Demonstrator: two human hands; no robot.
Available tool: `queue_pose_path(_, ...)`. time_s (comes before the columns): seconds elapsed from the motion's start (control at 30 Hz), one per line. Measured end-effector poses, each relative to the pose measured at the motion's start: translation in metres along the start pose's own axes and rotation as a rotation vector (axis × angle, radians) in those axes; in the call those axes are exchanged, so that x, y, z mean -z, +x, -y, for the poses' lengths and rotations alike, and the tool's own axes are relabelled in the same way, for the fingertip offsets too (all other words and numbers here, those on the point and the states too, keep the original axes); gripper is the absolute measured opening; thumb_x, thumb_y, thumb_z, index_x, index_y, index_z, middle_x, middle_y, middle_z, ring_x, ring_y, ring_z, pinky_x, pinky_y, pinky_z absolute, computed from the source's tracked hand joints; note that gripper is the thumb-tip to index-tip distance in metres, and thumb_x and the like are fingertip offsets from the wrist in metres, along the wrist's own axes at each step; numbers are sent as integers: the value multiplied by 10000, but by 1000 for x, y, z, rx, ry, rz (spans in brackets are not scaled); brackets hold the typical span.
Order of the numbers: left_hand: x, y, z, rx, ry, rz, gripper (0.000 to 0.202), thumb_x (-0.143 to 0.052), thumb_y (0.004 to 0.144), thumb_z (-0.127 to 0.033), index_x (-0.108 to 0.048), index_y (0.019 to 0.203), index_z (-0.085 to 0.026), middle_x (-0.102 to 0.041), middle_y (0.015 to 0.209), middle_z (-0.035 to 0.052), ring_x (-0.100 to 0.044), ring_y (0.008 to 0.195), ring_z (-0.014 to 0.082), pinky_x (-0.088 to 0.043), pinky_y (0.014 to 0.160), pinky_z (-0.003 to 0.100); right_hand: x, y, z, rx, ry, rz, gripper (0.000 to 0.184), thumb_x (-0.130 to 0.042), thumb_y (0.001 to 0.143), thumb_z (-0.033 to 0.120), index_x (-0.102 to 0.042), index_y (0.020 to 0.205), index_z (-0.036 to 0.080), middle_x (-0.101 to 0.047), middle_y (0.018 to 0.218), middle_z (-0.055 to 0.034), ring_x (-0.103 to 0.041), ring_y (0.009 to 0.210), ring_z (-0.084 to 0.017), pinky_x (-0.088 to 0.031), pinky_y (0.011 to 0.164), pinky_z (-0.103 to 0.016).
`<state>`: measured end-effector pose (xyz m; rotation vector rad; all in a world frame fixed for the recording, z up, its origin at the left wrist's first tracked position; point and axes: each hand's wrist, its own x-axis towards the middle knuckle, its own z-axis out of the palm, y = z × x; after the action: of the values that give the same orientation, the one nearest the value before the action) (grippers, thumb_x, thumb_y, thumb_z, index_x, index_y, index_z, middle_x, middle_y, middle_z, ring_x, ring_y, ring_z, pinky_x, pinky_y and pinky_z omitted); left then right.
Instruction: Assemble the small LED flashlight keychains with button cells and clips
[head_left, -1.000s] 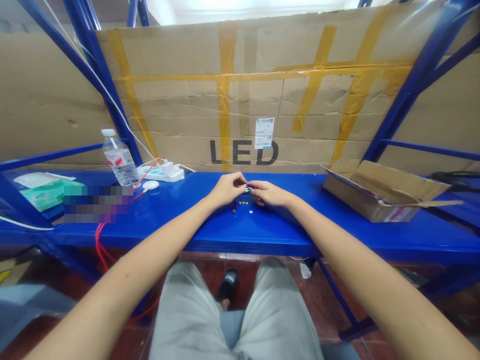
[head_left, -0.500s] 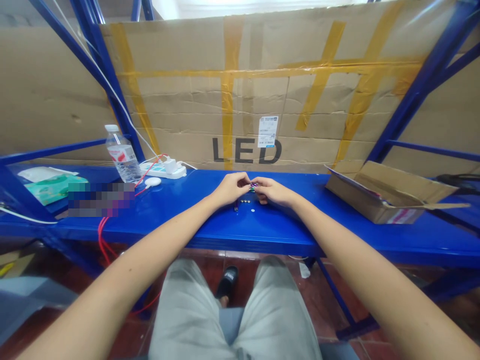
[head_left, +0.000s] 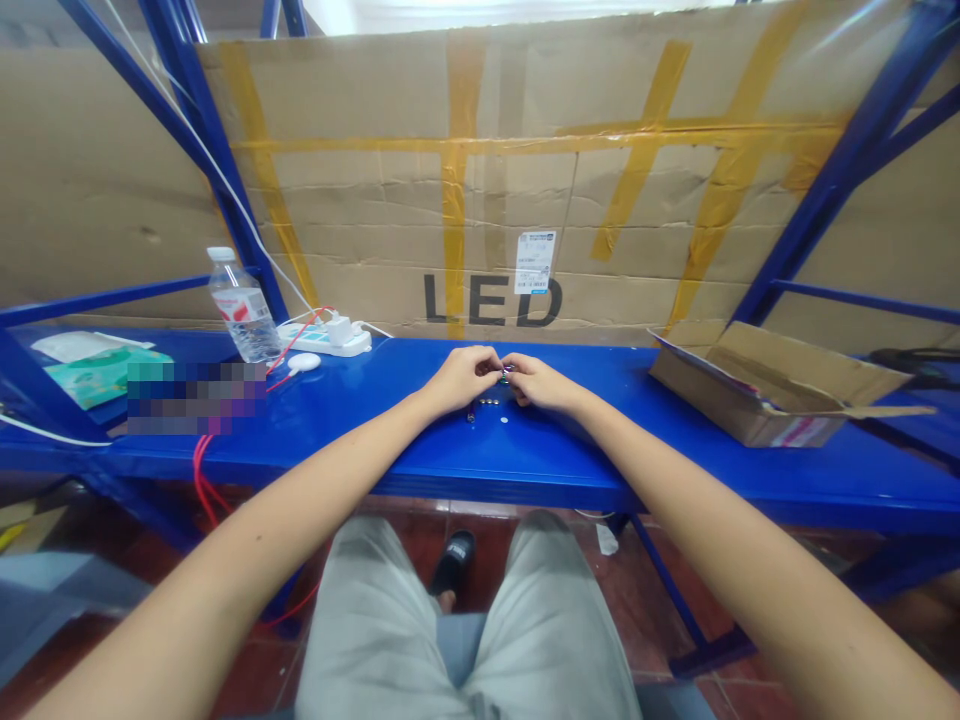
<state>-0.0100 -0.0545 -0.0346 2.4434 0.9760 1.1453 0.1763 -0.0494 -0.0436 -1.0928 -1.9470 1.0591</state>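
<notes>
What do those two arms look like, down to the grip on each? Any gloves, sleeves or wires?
Both are human arms, no sleeves in view. The left forearm bears a small dark spot; the right forearm shows none. The left grip and right grip are ungloved human hands, no ring, watch or wire visible.

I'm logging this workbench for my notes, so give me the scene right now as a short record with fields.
Left hand: fingers pinching a small shiny item
Right hand: fingers on the same item, facing the left hand
Near the hands: a row of tiny round pieces; a slim dark piece
Surface: blue table
Left side: capped plastic bottle; white power strip
Right side: open cardboard box
Behind: large cardboard printed "LED"
Unclear: what the held item is; too small to tell
</notes>
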Motion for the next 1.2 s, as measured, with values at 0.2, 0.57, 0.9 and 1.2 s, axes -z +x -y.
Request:
queue_pose_path(0.2,0,1,0,-64,131,20,75,-600,821,-148,-673,816,-163,-661,785,23,-568,718,145,-425,698,269,-3,1,3,108,-200,-91,135,-487,896,163,-591,981,167,-608,748,-24,-552,675,-156,-458,674,-274)
queue_pose_path(0.57,1,3,3,-64,149,13,84,-591,797,-131,-663,774,-168,-640,740,14,-558,693,144,-414,679,270,-5,7,-3,195,-393,-116,175,-415,952,146,-561,1048,150,-653,1173,-172,-600,1103,-252,-430,997,-403)
queue_pose_path(0.9,0,2,-3,-41,123,18,104,-616,817,-141,-717,818,-161,-699,774,34,-603,712,152,-432,696,272,-2,5,-2,177,-275,-93,157,-450,908,112,-443,1049,182,-626,1141,-128,-572,1082,-226,-434,969,-378)
queue_pose_path(1.2,-4,3,-1,109,-64,-9,112,-638,781,-180,-717,858,-162,-746,839,36,-674,803,179,-492,743,286,-3,7,-2,132,-270,-138,170,-504,897,165,-474,1065,173,-634,1159,-139,-571,1075,-245,-449,935,-379)
